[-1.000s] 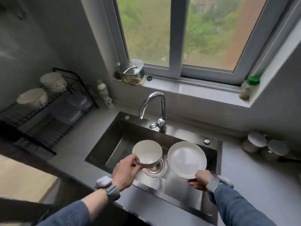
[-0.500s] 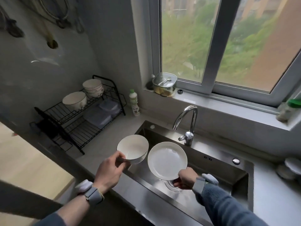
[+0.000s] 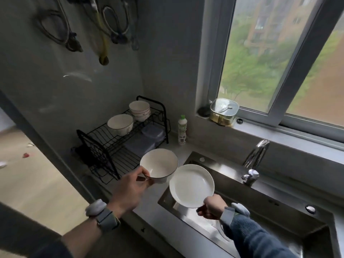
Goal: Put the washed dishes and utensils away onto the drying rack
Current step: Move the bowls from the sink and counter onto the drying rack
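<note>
My left hand (image 3: pixel 128 190) grips a white bowl (image 3: pixel 158 165) by its rim, held above the counter just right of the black two-tier drying rack (image 3: pixel 104 146). My right hand (image 3: pixel 212 206) pinches the lower edge of a white plate (image 3: pixel 191 185), tilted up over the left end of the steel sink (image 3: pixel 260 211). The plate and bowl nearly touch. On the rack's top tier stand a single white bowl (image 3: pixel 120 124) and a stack of bowls (image 3: pixel 139 110).
Clear lidded containers (image 3: pixel 149 138) sit on the rack's lower tier. A dish-soap bottle (image 3: pixel 182 129) stands behind the sink corner, the faucet (image 3: pixel 255 161) further right. A lidded glass box (image 3: pixel 224 111) rests on the windowsill. Utensils hang on the wall above.
Both hands have carried the bowl and plate up out of the sink and leftward toward the rack; my view has swung left, bringing the rack closer.
</note>
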Tool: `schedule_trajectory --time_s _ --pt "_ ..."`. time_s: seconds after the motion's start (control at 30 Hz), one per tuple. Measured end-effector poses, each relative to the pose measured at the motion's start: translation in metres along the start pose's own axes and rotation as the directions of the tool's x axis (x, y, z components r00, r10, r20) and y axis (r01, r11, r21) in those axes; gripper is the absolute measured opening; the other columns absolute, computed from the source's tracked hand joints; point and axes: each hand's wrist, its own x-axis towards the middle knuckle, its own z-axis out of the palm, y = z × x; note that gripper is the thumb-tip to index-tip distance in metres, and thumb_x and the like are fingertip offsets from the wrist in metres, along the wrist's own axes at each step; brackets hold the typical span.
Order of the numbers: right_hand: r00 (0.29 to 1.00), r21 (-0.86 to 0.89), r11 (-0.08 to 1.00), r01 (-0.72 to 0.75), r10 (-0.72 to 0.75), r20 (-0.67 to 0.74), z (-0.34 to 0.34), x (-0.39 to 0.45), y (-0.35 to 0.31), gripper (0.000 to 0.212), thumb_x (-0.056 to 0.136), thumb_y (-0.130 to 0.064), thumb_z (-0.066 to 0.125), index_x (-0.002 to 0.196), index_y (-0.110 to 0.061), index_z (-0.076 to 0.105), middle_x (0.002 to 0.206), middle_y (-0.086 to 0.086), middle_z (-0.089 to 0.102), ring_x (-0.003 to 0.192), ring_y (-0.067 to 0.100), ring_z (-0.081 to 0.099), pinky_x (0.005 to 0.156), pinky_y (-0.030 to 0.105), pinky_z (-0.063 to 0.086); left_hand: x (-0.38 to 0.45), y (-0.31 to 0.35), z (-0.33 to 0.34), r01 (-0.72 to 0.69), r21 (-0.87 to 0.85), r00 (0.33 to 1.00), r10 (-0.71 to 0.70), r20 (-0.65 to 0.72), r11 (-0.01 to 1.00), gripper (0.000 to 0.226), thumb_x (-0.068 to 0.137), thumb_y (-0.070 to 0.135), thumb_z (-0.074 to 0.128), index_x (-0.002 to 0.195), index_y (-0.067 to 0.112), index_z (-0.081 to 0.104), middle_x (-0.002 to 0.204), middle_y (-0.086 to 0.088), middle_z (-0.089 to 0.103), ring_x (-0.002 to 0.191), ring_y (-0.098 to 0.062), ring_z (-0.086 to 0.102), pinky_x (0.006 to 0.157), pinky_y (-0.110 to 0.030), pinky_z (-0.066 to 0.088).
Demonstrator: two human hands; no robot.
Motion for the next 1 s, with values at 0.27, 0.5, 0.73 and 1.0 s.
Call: schedule_trajectory --time_s 0.27,0.5,0.73,1.0 --pt "0.996 -0.031 0.996 0.083 -0.081 0.048 0.048 0.0 -0.046 0.027 0.09 0.003 0.031 0.095 0.005 0.057 0.067 0.024 0.07 0.05 0.028 0.065 0.042 0.021 0.042 0.041 -0.011 -0.053 -0.005 0.047 0.991 0.012 -0.13 0.999 0.019 0.084 0.029 0.083 0.09 0.028 0.064 0.083 0.014 0.073 0.08 -0.001 0.068 0.074 -0.036 0.06" --pt "0.985 -0.072 0.986 0.152 -0.146 0.093 0.071 0.011 -0.087 0.025 0.089 0.001 0.036 0.089 0.002 0.061 0.079 0.025 0.074 0.056 0.027 0.069 0.048 0.026 0.054 0.076 -0.015 -0.094 0.014 0.086 0.97 0.007 -0.244 0.996 0.021 0.085 0.03 0.083 0.093 0.023 0.065 0.084 0.014 0.074 0.084 0.003 0.068 0.069 -0.02 0.052" --pt "0.982 -0.133 0.976 0.172 -0.159 0.1 0.093 0.015 -0.108 0.023 0.091 0.0 0.036 0.103 -0.002 0.056 0.075 0.022 0.074 0.049 0.024 0.069 0.042 0.023 0.049 0.137 -0.042 -0.127 0.044 0.142 0.958 -0.001 -0.286 0.989 0.024 0.086 0.037 0.081 0.095 0.021 0.065 0.088 0.005 0.07 0.081 -0.016 0.063 0.061 -0.026 0.046" --pt "0.985 -0.136 0.977 0.165 -0.157 0.063 0.124 0.033 -0.133 0.027 0.092 -0.004 0.037 0.111 -0.005 0.056 0.064 0.014 0.074 0.056 0.025 0.072 0.049 0.03 0.057 0.216 -0.096 -0.147 0.096 0.111 0.955 -0.061 -0.289 0.989 0.023 0.084 0.037 0.083 0.082 0.032 0.061 0.091 -0.003 0.072 0.089 -0.027 0.069 0.077 -0.045 0.058"
